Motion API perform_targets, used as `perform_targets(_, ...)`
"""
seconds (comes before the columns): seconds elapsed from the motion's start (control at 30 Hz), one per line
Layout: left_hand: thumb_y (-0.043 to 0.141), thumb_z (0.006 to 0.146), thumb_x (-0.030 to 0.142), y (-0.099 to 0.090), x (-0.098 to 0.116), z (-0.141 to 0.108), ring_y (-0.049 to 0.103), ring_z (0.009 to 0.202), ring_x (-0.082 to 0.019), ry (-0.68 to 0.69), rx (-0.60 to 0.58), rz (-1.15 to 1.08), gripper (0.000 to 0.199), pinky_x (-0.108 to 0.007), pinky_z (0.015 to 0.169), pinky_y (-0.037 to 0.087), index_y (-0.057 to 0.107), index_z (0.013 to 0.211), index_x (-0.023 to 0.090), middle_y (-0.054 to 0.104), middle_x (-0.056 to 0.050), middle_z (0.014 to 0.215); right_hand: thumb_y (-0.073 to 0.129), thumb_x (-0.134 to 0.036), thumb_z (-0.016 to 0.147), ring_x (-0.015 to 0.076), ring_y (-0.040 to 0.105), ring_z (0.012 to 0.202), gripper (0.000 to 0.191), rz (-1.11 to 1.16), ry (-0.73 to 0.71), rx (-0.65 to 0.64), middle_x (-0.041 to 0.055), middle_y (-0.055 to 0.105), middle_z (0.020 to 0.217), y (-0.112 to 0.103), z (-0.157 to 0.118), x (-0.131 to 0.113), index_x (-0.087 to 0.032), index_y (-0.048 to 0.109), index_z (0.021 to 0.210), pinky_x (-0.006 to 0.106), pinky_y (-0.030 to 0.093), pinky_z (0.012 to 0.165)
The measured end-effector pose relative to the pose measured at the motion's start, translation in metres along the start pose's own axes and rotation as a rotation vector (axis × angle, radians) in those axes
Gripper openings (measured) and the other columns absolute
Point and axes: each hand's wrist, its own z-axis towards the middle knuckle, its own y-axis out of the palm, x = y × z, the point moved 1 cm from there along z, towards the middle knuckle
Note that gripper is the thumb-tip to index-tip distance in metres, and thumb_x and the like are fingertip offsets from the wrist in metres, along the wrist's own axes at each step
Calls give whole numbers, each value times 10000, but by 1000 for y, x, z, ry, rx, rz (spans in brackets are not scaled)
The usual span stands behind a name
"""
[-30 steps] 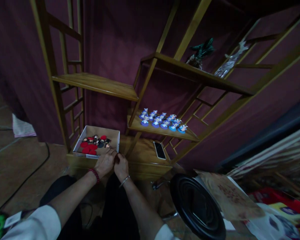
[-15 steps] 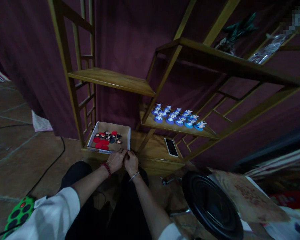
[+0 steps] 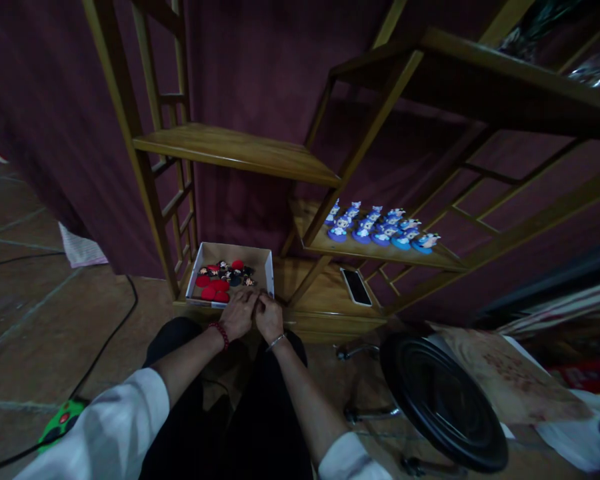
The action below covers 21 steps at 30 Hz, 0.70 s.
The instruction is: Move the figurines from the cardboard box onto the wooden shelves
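At the front edge of a shallow cardboard box, my left hand and my right hand meet with fingertips drawn together. Both are closed, and whatever lies between the fingers is hidden. A dark red bead bracelet circles my left wrist, and a silver bracelet my right. Inside the box lie red round bases and several small dark-haired figurines. On the shelf to the right stand several purple-and-blue figurines in rows.
A wooden shelf unit rises before a dark red curtain. On its bottom board lies a phone. A black round stool stands at right, beside a patterned board. A green device with a cable is on the floor at left.
The view has shifted, so the shelf, figurines and box appear farther right. My hands stay together at the box's front edge, with their fingers slightly rearranged.
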Motion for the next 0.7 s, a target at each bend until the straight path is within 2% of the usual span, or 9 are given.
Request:
perform_targets(0.13, 377, 707, 23, -2, -18, 4, 411, 1176, -194, -33, 31, 6, 502, -375, 1009, 295, 441, 1198, 100, 503, -144, 1227, 396, -24, 755, 126, 569, 986, 320, 21, -43, 12, 53, 644, 1025, 8, 14, -7, -166, 639, 909, 229, 405, 905)
perform_targets(0.33, 371, 782, 100, -6, -50, 3, 488, 1075, -222, -160, 41, 85, 287, -358, 932, 374, 577, 981, 87, 595, -157, 1048, 415, -55, 765, 127, 585, 953, 303, -17, -44, -31, 43, 656, 999, 25, 35, -14, -167, 635, 940, 225, 424, 870)
perform_targets(0.53, 354, 826, 202, -8, -80, -1, 513, 1040, -232, -382, 50, 160, 285, -346, 872, 413, 605, 932, 119, 602, -129, 1064, 446, -109, 778, 148, 618, 899, 299, -134, 8, -180, 34, 677, 969, 43, 51, -13, -205, 630, 994, 246, 449, 818)
perform_targets(0.7, 403, 778, 172, -9, -92, 6, 537, 1010, -214, -436, 40, 177, 281, -314, 882, 403, 602, 975, 143, 618, -103, 1049, 521, -162, 757, 153, 626, 898, 276, -176, 51, -280, 22, 685, 963, 50, 63, -6, -231, 631, 1000, 246, 453, 811)
